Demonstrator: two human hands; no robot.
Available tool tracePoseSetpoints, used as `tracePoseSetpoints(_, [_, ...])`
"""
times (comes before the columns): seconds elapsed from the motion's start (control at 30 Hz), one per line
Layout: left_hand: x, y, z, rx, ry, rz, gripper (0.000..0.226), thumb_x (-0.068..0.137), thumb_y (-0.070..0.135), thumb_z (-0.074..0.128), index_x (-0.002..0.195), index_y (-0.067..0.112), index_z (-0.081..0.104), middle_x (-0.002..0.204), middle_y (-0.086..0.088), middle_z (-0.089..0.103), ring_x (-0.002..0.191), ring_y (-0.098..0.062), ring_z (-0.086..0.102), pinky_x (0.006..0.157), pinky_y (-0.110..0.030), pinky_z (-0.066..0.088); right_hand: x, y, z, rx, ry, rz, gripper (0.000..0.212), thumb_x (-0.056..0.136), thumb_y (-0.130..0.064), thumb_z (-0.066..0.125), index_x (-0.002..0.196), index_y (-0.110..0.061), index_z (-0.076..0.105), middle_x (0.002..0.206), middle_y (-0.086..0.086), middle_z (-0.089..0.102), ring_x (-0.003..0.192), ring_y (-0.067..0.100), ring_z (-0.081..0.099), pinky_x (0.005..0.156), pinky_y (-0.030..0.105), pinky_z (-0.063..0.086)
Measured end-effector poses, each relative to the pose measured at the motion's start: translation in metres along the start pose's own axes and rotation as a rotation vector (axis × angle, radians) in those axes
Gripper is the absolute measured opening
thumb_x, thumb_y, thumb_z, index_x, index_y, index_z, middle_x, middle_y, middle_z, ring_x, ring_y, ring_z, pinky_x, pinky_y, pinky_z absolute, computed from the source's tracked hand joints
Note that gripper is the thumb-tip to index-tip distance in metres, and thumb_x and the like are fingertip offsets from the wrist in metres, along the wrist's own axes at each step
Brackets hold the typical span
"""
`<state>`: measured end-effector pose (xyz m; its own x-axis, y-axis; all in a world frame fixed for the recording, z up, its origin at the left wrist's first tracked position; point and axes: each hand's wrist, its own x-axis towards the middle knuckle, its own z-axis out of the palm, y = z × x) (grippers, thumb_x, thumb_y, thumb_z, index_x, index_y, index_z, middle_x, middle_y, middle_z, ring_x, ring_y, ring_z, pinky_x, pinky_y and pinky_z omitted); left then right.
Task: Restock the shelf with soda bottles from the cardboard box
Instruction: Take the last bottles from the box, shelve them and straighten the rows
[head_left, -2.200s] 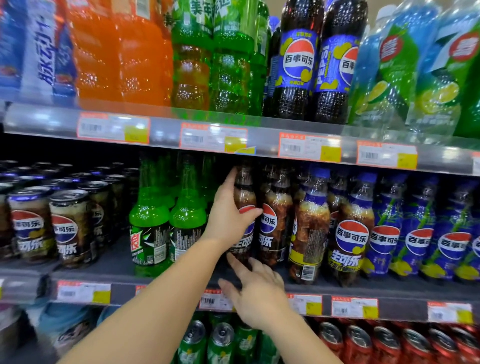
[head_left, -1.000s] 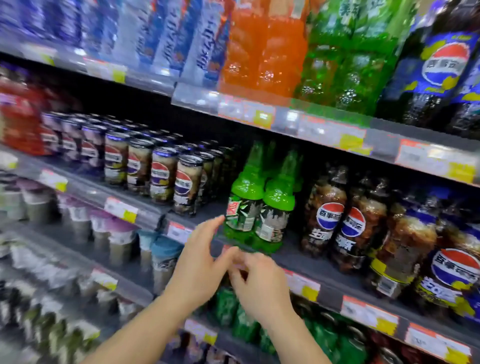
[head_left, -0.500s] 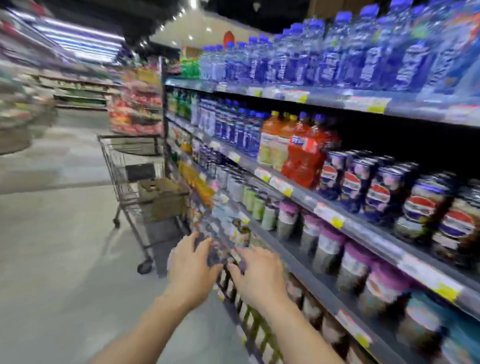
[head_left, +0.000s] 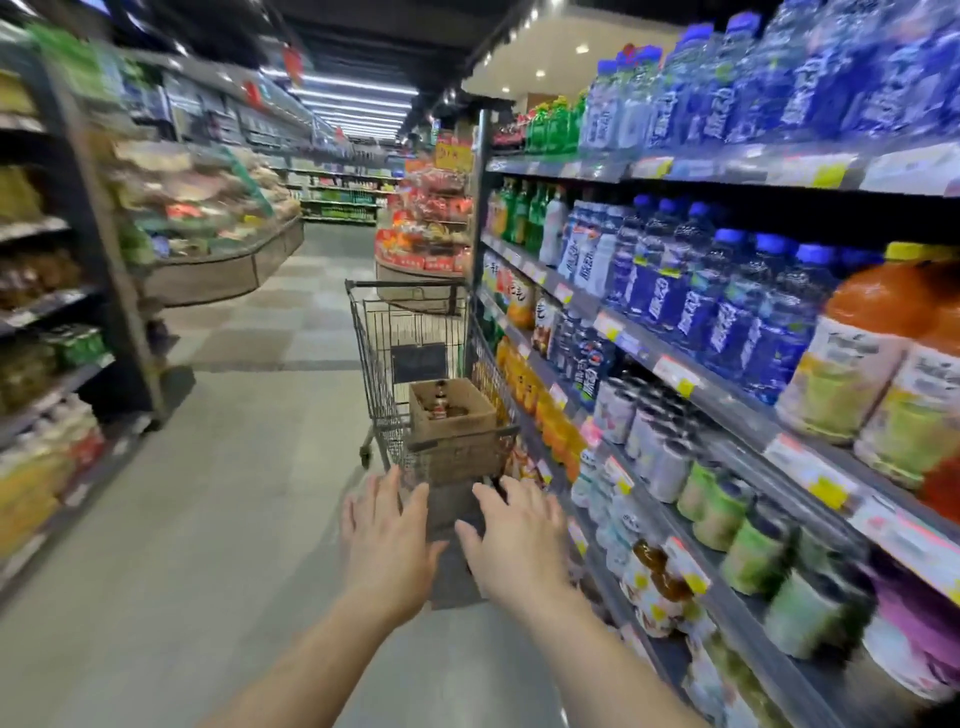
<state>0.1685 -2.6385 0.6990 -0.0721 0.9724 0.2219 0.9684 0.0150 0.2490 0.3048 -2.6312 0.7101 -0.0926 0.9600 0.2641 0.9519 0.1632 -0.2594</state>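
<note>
Hands (head_left: 389, 540) empty above aisle floor (head_left: 182, 545).

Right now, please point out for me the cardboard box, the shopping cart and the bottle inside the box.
cardboard box (head_left: 457, 451), head view, on its front wall.
shopping cart (head_left: 363, 332), head view, on its left wire side.
bottle (head_left: 440, 402), head view, on its neck standing inside the box.

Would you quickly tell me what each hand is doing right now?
Left hand: open, fingers spread, holding nothing.
Right hand: open, fingers spread, holding nothing.
</note>
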Motion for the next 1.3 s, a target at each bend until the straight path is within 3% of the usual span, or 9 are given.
tracePoseSetpoints(0.33, [0.198,-0.065,0.023,-0.003,-0.005,-0.141,0.062,0.093,0.047,0.043,0.147,0.031,0.018,0.161,-0.004,-0.002,0.147,-0.027,-0.008,0.118,-0.048,0.000,0.210,-0.044,0.064,0.022,-0.093,-0.139,0.054,0.096,-0.046,0.043,0.146,-0.030,0.030,0.154,0.002,0.029,0.146,0.023,0.015,0.119,0.048,0.005])
tracePoseSetpoints(0.7, [0.438,-0.167,0.072,0.061,-0.127,0.029,0.064,0.094,0.047,0.041,0.149,0.030,0.013,0.161,-0.004,0.000,0.147,-0.028,-0.006,0.118,-0.049,-0.002,0.434,-0.100,0.163,0.086,-0.100,0.037,0.053,0.096,-0.048,0.042,0.145,-0.033,0.031,0.156,0.001,0.027,0.146,0.024,0.014,0.119,0.048,0.006])
tracePoseSetpoints(0.97, [0.580,-0.145,0.156,0.018,-0.238,0.171,0.067,0.092,0.050,0.044,0.149,0.030,0.016,0.161,-0.004,0.007,0.147,-0.026,-0.002,0.117,-0.049,-0.003,0.543,-0.031,0.211,0.063,-0.141,0.295,0.055,0.097,-0.048,0.040,0.148,-0.032,0.026,0.158,0.003,0.023,0.147,0.025,0.011,0.120,0.048,0.004])
tracePoseSetpoints(1.1, [0.648,-0.130,0.205,0.054,-0.279,0.248,0.064,0.092,0.048,0.042,0.148,0.029,0.018,0.160,-0.006,0.012,0.147,-0.028,0.003,0.118,-0.050,0.004,0.606,0.013,0.248,0.061,-0.156,0.357,0.055,0.096,-0.048,0.039,0.148,-0.031,0.027,0.158,0.003,0.024,0.147,0.025,0.013,0.120,0.048,0.006])
tracePoseSetpoints(1.3, [0.745,-0.130,0.269,0.042,-0.379,0.265,0.064,0.093,0.054,0.038,0.148,0.030,0.018,0.160,-0.004,0.010,0.147,-0.028,0.000,0.119,-0.049,0.003,0.692,0.060,0.296,0.073,-0.265,0.423,0.058,0.096,-0.050,0.039,0.149,-0.031,0.024,0.159,0.002,0.020,0.148,0.024,0.011,0.120,0.047,0.004])
